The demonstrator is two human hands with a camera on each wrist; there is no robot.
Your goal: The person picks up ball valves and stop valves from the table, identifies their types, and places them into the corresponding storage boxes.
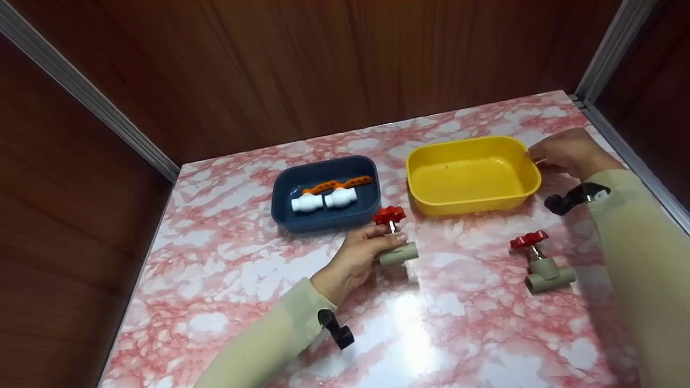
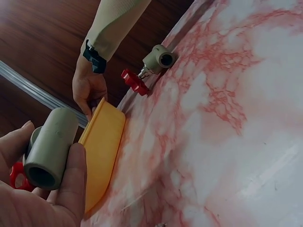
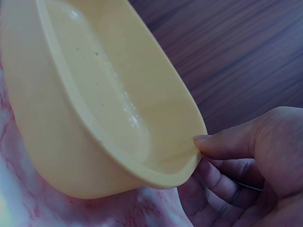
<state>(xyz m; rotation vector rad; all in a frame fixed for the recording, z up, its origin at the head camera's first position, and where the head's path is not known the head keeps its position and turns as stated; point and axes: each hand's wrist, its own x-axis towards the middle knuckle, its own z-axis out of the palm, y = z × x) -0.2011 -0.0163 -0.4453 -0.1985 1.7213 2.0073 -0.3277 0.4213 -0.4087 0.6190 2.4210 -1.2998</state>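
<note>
My left hand (image 1: 356, 256) grips a grey-green pipe valve (image 1: 399, 254) with a red handwheel, held upright in front of the blue tub. In the left wrist view the open pipe end of this valve (image 2: 51, 149) faces the camera between thumb and fingers. With thumb and fingers my right hand (image 1: 577, 152) pinches the right end of the yellow tub's rim; the right wrist view shows the thumb over the edge of the yellow tub (image 3: 90, 161). The tub's inside holds nothing but small specks. A second valve (image 1: 550, 275) of the same kind lies on the table near the right forearm.
The dark blue tub (image 1: 329, 220) stands left of the yellow one. Inside it are two white ball valves (image 1: 340, 198) with orange handles (image 1: 356, 181). Wood-grain panels (image 1: 345, 70) border the red-and-white marbled table (image 1: 215, 258) at the back and sides.
</note>
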